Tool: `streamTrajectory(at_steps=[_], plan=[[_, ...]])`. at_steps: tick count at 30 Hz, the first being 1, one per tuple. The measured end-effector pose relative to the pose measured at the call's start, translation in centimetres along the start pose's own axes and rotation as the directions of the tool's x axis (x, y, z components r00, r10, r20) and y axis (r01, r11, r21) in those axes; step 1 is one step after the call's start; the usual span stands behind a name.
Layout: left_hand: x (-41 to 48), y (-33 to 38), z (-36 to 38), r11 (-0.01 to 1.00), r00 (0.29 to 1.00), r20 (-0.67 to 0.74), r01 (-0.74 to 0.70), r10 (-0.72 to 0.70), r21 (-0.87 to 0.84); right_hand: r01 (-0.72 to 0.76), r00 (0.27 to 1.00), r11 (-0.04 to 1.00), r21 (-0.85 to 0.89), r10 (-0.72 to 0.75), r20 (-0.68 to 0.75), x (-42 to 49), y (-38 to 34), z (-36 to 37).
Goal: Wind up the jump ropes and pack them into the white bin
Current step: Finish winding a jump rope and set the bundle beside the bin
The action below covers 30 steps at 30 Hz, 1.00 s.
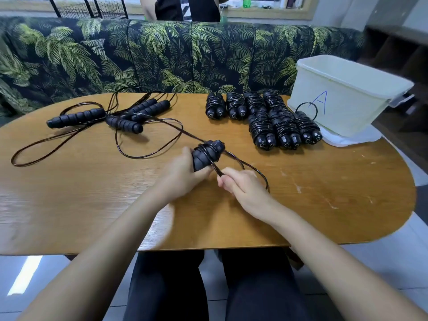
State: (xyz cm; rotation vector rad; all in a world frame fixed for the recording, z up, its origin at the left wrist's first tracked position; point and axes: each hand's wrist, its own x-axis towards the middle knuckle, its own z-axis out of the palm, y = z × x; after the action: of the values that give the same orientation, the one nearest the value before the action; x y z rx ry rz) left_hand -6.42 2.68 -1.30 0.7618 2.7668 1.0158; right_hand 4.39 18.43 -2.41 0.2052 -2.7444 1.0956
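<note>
Near the table's middle, the left hand [183, 172] gripped the paired handles [206, 156] and the right hand [242, 185] pinched the cord [192, 136]. It looked light, springy and slick, best held taut near the handles. The bin [342, 98] stood far right.

I cannot see inside the white bin [335, 110]. My left hand [183, 174] covers the lower ends of the handles [206, 154] it grips. The top edge cuts off a person [199, 8] standing behind the sofa [162, 54].
</note>
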Motion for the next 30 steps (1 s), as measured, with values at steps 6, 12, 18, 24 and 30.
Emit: streamTrajectory(at_steps=[6, 12, 18, 24, 30], plan=[[-1.7, 1.7, -0.9, 0.910, 0.951, 0.162, -0.190, 0.264, -0.370, -0.107, 0.981, 0.955, 0.275, 0.058, 0.183, 0.3, 1.8, -1.4], [-2.6, 2.5, -2.9, 0.918, 0.844, 0.360, -0.374, 0.397, -0.136, 0.024, 0.935, 0.996, -0.085, 0.008, 0.355, 3.6, 2.8, -4.3], [-3.8, 4.7, -2.1, 0.464, 0.763, 0.394, -0.632, 0.512, 0.621, 0.235, 0.859, 0.863, -0.447, 0.030, 0.510, 6.2, 1.6, -5.7], [-3.6, 3.9, 1.0, 0.359, 0.840, 0.181, -0.400, 0.511, 0.843, 0.249, 0.891, 0.784, -0.568, 0.044, 0.451, 6.9, -0.8, -6.8], [-3.1, 4.1, 2.8, 0.542, 0.927, -0.015, -0.207, 0.376, 0.815, 0.088, 0.993, 0.827, -0.556, -0.032, 0.109, 5.7, -0.9, -5.0]])
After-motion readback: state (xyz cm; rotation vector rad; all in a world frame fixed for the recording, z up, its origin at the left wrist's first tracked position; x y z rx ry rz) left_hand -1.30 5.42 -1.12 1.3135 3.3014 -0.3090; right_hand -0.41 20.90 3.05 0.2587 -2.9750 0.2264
